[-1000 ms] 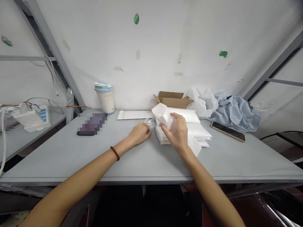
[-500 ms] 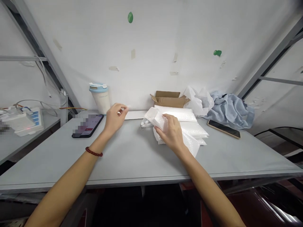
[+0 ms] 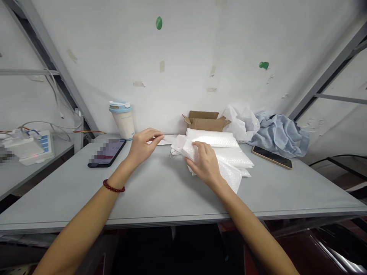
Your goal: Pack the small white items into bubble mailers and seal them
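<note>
Near the middle of the table my right hand (image 3: 204, 162) is closed on a white bubble-wrap bag (image 3: 189, 149), its thumb along the near side. This bag lies over a pile of similar bubble-wrap bags (image 3: 235, 157). To the left, my left hand (image 3: 145, 145) pinches thumb against fingers. A thin pale strip (image 3: 169, 139) runs from those fingertips towards the flap of the bag; I cannot tell whether it is part of the flap. Behind it lies a flat white piece, partly covered. A small white cable (image 3: 174, 152) shows just under the bag.
A lidded cup (image 3: 122, 121) and a phone (image 3: 110, 152) are on the left. An open cardboard box (image 3: 208, 124), a crumpled plastic bag (image 3: 243, 123), light blue cloth (image 3: 282, 135) and another phone (image 3: 272, 157) are at the back and right. A power strip (image 3: 43, 145) sits far left.
My left hand has moved right, closer to the bag, its fingertips now pinched together at a pale strip. The bag in my right hand has turned and lies flatter, its flap pointing left.
</note>
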Demonstrator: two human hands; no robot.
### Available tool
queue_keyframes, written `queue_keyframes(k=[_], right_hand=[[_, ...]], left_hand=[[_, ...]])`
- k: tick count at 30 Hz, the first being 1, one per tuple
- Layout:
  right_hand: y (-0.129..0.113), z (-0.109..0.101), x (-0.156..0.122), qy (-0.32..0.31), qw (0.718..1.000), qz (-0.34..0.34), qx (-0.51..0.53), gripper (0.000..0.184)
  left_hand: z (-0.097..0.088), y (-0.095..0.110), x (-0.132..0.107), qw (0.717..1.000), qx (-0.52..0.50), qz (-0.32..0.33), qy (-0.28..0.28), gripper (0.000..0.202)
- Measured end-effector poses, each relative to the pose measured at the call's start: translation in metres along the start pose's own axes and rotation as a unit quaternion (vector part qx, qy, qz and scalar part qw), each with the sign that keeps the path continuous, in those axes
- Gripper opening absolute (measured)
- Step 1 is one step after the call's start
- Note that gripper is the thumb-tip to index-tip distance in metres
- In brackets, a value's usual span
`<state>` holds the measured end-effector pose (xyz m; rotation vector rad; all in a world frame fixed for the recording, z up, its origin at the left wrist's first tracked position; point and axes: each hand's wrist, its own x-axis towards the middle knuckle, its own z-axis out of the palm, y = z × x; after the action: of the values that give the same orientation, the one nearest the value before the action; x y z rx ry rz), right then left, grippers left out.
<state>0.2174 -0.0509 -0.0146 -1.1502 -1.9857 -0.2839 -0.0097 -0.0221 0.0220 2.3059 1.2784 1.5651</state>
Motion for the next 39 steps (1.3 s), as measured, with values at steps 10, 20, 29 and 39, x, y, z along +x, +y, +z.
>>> queue_keyframes(k=[10,20,29,39], right_hand=[[-0.005,0.005,-0.002,-0.010,0.999,-0.024,-0.019,0.037],[-0.008,0.004,-0.002,0.016,0.999,-0.027,0.016,0.034],[-0.011,0.005,-0.002,0.021,0.999,-0.033,0.026,0.032],[-0.010,0.008,-0.002,0.024,0.999,-0.041,0.013,0.031]], left_hand=[[0.006,0.006,-0.006,0.994,0.026,0.093,-0.048,0.019],[0.012,0.017,-0.007,0.998,0.000,-0.056,0.001,0.020],[0.017,0.034,-0.014,0.987,-0.075,-0.024,-0.144,0.021],[0.026,0.032,-0.016,0.984,0.033,0.023,-0.171,0.041]])
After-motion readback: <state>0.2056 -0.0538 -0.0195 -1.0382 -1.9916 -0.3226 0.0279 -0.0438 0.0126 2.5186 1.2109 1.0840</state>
